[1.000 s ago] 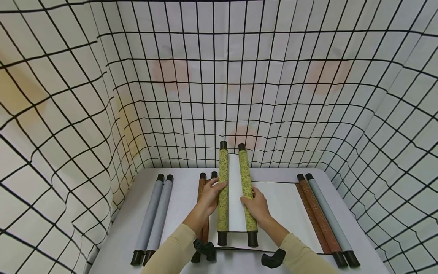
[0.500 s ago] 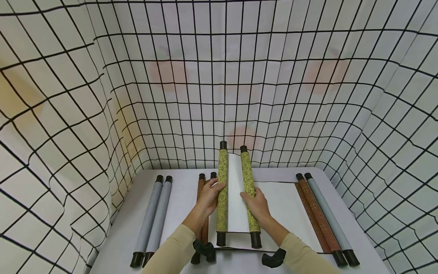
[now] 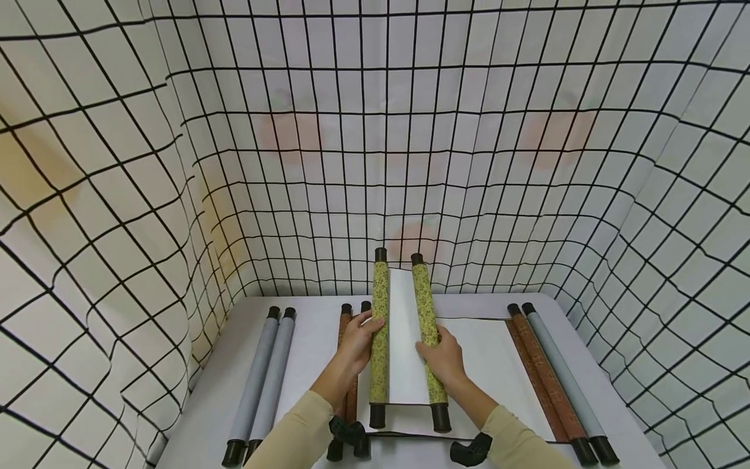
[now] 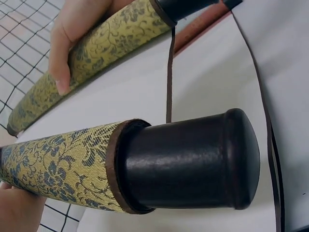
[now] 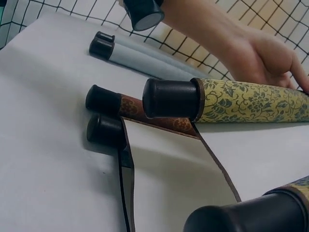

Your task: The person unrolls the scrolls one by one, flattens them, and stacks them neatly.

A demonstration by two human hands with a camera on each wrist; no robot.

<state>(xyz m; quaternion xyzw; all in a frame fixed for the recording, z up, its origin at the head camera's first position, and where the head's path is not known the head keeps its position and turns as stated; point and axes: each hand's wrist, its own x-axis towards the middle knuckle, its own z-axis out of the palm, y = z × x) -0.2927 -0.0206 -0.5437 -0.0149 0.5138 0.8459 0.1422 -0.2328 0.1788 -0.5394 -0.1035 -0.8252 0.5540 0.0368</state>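
A yellow hanging scroll with a dark floral pattern is partly unrolled, a strip of white paper [image 3: 405, 352] showing between its two black-capped rollers. My left hand [image 3: 355, 339] grips the left roller [image 3: 379, 371], thumb lying on the patterned cloth. The right roller [image 3: 423, 299] is held by my right hand [image 3: 444, 359], its thumb on the inner side. The left wrist view brings one black knob [image 4: 188, 162] up close. The yellow scroll is over a wider opened brown scroll, whose white sheet [image 3: 486, 371] spreads beneath it.
Brown rollers [image 3: 351, 398] lie just left of the hands, with another brown roller [image 3: 545, 374] to the right. Outside them are grey rollers [image 3: 274, 374] on the left and a grey roller [image 3: 568, 378] on the right. Black wire grid [image 3: 410, 150] encloses the white table [image 3: 217, 391].
My right hand has moved the right roller slightly to the right, and the strip of white paper between the rollers is wider. The left hand stays nearly in place. The head view tilts slightly.
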